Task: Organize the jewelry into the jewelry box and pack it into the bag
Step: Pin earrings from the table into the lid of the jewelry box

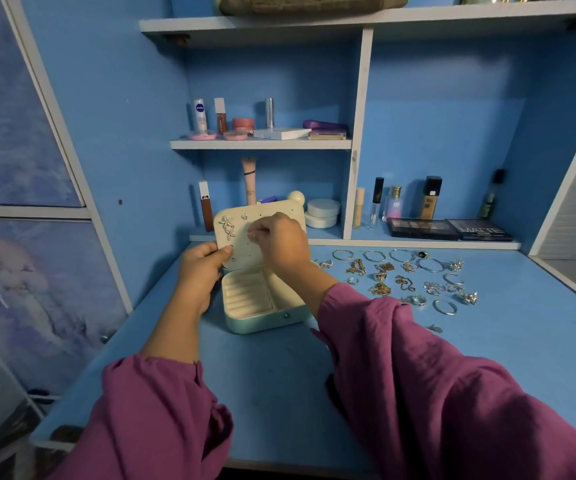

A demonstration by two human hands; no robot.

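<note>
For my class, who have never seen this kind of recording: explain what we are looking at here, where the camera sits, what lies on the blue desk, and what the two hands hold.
There is no machine here. One wide-angle camera worn on a person's head looks forward and down, so the purple sleeves and both hands are the wearer's own. On the blue desk stands an open pale green jewelry box with a cream lining. The left hand holds the edge of its cream perforated earring panel, where a silver flower-shaped earring is already pinned. The right hand pinches something small against the panel; it is too small to identify. To the right lies a loose spread of silver and gold rings, chains and bangles. Cosmetics stand on the shelves behind.
</note>
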